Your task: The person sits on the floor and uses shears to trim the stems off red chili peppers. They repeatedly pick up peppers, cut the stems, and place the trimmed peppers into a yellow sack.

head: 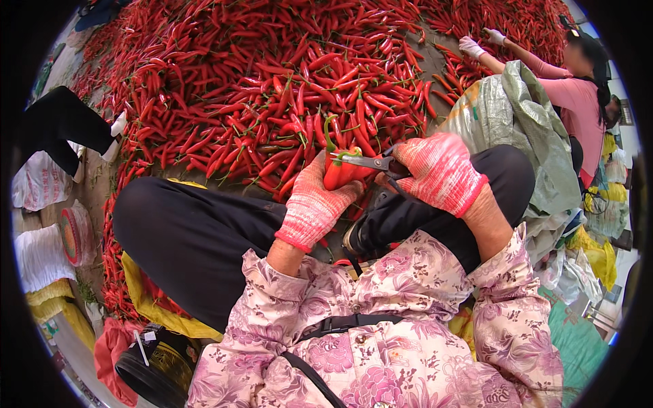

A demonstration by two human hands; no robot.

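Note:
Wearing a red-and-white knit glove, my left hand (320,201) grips a few red chili peppers (336,173) with their green stems pointing up. My right hand (438,171), gloved the same way, holds a pair of scissors (375,163) by dark handles. The metal blades lie across the top of the held peppers, close to a curved green stem (329,133). Whether the blades are fully closed cannot be made out. Beyond both hands spreads a large heap of red chilies (265,86), many with stems on.
At right a co-worker in pink (581,112) reaches into the heap with white gloves. A pale woven sack (530,137) stands by my right knee. At lower left are a yellow sack (135,285), a black container (153,362) and a red bag (115,352). Another person's dark-clad leg (61,127) is at left.

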